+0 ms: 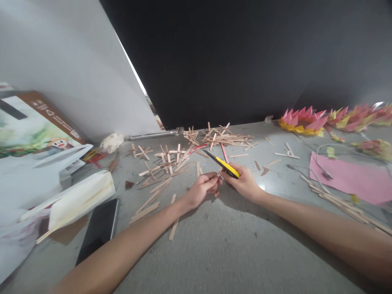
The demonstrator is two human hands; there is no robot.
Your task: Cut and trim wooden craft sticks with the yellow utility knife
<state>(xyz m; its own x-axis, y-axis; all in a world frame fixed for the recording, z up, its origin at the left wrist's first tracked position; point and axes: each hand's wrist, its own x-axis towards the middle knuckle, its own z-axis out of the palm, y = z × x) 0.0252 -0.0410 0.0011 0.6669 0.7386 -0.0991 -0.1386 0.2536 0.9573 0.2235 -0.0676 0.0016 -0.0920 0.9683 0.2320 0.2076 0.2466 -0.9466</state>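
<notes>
My left hand [202,190] is closed, pinching a small pale wooden piece [219,173] between thumb and fingertips. Wrapped in my right hand [246,184] is a yellow and black utility knife [226,165], its tip pointing up and to the left. The right fingertips meet the left ones around the wooden piece, hiding part of it. Just beyond both hands lie a heap of craft sticks [237,139] and several crossed sticks [168,160]. A red-and-white strip [224,153] shows behind the knife. Loose sticks [147,212] lie left of my left hand.
A phone [99,226] and folded cream paper [81,200] lie at left, near a printed bag [43,126]. Pink paper [352,179], a cable [326,174], more sticks [339,200] and pink-yellow paper flowers [303,121] are at right. A black panel [245,61] stands behind.
</notes>
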